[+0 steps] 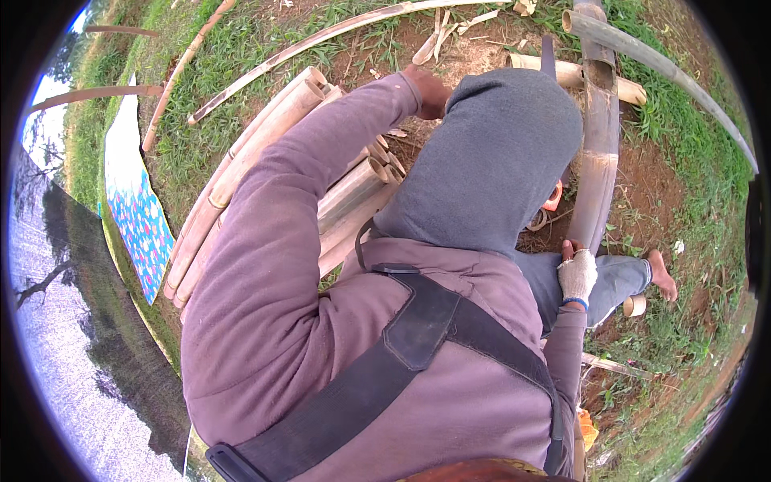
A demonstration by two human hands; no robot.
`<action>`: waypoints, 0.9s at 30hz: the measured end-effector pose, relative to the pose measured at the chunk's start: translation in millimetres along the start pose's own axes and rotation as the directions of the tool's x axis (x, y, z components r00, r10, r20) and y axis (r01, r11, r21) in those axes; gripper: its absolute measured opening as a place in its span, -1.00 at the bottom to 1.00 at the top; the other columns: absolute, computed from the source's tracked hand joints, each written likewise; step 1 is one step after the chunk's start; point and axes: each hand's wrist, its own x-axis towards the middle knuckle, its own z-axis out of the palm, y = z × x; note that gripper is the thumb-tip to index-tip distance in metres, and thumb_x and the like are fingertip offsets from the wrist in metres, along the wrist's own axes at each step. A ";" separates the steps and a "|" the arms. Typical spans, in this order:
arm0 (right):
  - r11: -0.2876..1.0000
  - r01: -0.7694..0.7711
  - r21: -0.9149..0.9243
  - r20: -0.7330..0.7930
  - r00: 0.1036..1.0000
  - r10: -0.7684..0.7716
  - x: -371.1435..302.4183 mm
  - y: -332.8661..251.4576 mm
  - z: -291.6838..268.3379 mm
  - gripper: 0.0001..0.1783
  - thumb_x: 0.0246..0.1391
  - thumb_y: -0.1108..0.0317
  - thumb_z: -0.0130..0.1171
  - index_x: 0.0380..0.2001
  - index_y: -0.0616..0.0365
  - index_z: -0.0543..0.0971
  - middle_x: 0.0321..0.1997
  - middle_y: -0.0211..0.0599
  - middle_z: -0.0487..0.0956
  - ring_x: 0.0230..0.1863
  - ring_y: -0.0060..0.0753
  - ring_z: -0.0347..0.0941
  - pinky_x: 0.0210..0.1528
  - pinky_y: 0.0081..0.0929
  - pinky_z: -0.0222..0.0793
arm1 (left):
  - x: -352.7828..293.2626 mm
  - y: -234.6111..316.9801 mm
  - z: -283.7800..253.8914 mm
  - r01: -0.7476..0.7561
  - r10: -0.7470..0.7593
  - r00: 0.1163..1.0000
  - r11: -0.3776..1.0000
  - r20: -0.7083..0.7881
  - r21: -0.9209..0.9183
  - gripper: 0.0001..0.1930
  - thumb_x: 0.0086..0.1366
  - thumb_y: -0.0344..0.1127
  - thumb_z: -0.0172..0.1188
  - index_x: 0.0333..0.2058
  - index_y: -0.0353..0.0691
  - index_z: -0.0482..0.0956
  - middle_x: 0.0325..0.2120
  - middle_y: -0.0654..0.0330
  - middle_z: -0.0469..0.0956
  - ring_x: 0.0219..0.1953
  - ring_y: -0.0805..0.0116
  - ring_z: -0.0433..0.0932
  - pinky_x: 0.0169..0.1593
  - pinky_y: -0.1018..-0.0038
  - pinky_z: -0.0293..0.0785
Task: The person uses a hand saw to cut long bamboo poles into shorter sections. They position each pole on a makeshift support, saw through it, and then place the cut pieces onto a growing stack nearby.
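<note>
My right hand (577, 277), in a white knit glove, closes round the lower end of a thick grey-brown bamboo pole (599, 149) with cut openings near its top. My left hand (431, 92) is bare, beyond my bent knee (490, 153) in grey cloth, close to some split bamboo pieces (434, 38); its fingers are mostly hidden. Between knee and pole stands a dark flat blade (548, 60), partly covered by the knee. An orange object (554, 195) lies lower down, its kind unclear. The pole's top crosses a pale bamboo length (630, 91) on the ground.
Cut bamboo lengths (269, 149) are stacked at my left, with shorter ones (353, 193) beside them. A long split strip (297, 56) curves across the grass. Farther left hangs a blue flowered sheet (140, 217). Another pole (666, 68) arcs over the far right. My bare foot (662, 275) rests right.
</note>
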 end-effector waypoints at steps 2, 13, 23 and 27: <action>0.998 0.033 -0.054 -0.058 0.998 -0.036 -9.9 -14.9 -5.4 -0.55 0.46 -0.03 0.22 0.07 0.11 0.73 -0.04 0.13 0.77 -0.03 0.29 0.71 0.00 0.15 0.59 | 26.1 -12.5 -3.6 0.045 -0.055 0.987 0.997 0.152 0.066 -0.32 0.50 0.35 0.06 0.46 0.23 0.44 0.32 0.03 0.62 0.46 -0.09 0.48 0.49 -0.26 0.21; 0.998 0.026 0.053 -0.206 0.979 -0.015 14.5 -11.4 5.1 -0.58 0.45 -0.01 0.25 0.11 0.07 0.72 -0.07 0.00 0.78 -0.07 0.21 0.73 -0.04 0.08 0.60 | -12.9 -110.4 83.3 0.294 -0.424 0.790 0.896 0.443 0.333 0.09 0.39 0.77 -0.38 0.67 0.20 0.03 0.68 0.09 0.02 0.73 -0.07 -0.19 0.63 -0.42 -0.38; 0.990 -0.043 0.131 -0.180 0.981 0.067 20.4 -7.0 5.1 -0.58 0.43 -0.05 0.28 0.07 0.03 0.75 -0.25 -0.10 0.79 -0.19 0.10 0.75 -0.12 0.01 0.60 | -25.1 -119.9 70.7 0.350 -0.491 0.668 0.871 0.559 0.346 0.04 0.41 0.73 -0.31 0.67 0.26 0.05 0.69 0.06 -0.01 0.73 -0.07 -0.18 0.64 -0.43 -0.34; 0.995 -0.015 0.094 -0.194 0.981 0.033 18.8 -7.5 6.3 -0.58 0.42 -0.03 0.30 0.07 0.06 0.74 -0.26 -0.11 0.79 -0.20 0.10 0.74 -0.14 0.00 0.60 | -11.3 -127.2 57.1 0.318 -0.456 0.754 0.883 0.472 0.345 0.07 0.39 0.76 -0.35 0.68 0.24 0.00 0.70 0.06 -0.06 0.73 -0.07 -0.20 0.65 -0.40 -0.39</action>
